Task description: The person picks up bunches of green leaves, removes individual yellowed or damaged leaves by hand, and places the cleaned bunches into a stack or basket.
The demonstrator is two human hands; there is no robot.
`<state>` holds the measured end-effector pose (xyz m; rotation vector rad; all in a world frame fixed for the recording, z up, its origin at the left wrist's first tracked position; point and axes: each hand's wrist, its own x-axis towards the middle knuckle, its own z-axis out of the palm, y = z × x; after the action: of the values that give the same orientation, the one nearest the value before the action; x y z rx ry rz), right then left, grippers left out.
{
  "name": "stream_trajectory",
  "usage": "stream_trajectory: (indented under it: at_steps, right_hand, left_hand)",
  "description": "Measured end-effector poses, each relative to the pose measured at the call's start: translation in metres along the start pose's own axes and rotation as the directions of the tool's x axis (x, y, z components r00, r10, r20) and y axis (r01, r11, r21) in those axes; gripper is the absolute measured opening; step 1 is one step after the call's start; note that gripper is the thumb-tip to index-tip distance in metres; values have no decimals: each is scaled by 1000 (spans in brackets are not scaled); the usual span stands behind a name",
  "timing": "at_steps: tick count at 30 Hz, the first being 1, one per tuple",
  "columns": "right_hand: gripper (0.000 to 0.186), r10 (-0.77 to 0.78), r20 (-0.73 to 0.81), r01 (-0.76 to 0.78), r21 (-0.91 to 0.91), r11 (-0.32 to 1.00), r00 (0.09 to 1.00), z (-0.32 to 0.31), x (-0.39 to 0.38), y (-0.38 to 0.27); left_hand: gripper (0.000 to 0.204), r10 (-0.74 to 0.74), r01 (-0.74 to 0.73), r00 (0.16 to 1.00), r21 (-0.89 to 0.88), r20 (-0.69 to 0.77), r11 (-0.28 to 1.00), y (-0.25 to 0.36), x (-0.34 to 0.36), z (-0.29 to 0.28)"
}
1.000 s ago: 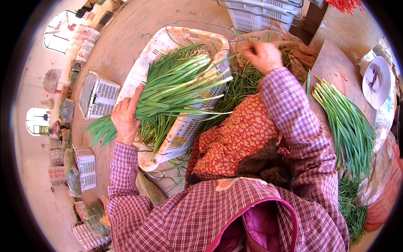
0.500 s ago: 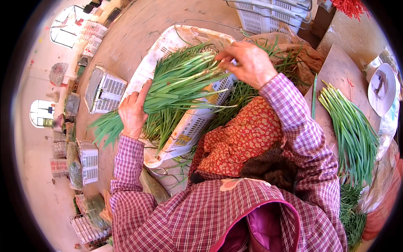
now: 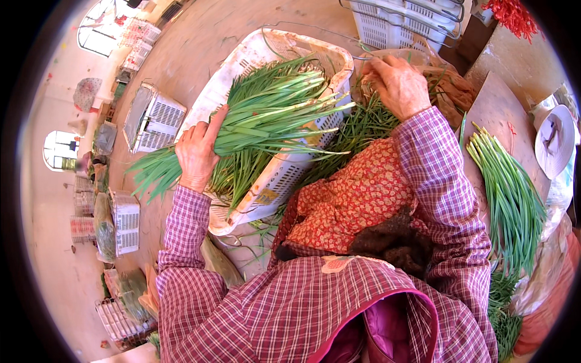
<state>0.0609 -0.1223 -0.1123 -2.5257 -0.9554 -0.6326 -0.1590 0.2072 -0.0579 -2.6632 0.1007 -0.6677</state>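
My left hand [image 3: 201, 150] is wrapped round the leafy middle of a bunch of garlic chives [image 3: 266, 124]. The bunch lies across a white plastic crate [image 3: 221, 225], its pale stem ends pointing right and its leaf tips hanging left. More chives [image 3: 248, 175] fill the crate beneath it. Just beyond the crate's right rim is my right hand [image 3: 400, 88], apart from the bunch. Its fingers are bent together, and whatever they pinch, if anything, is too small to make out. Below that hand, loose green leaves [image 3: 369, 118] are heaped beside the crate.
A tidy chive bundle [image 3: 505, 193] rests on a board [image 3: 493, 112] at my right, near a pale hat [image 3: 554, 139]. White crates [image 3: 393, 24] are stacked at the far side. Brown plastic sheeting [image 3: 451, 91] lies behind the leaf heap. Another crate [image 3: 158, 118] stands left.
My right hand has drawn away from the stem ends, moving right past the crate's rim. My left hand keeps its hold on the bunch. The whole view has shifted slightly.
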Motion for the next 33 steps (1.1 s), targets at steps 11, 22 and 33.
stream_trajectory:
  at_steps: [11, 22, 33]
  right_hand:
    - [15, -151, 133, 85, 411, 908, 980, 10, 3, -36]
    - [11, 69, -48, -69, 3, 998, 996, 3, -15, 19]
    - [20, -355, -237, 423, 387, 819, 904, 10, -3, -87]
  left_hand:
    - [84, 51, -51, 999, 18, 1, 999, 6, 13, -1]
    - [83, 34, -34, 999, 4, 12, 999, 1, 9, 7]
    - [77, 98, -98, 995, 7, 35, 995, 20, 27, 4]
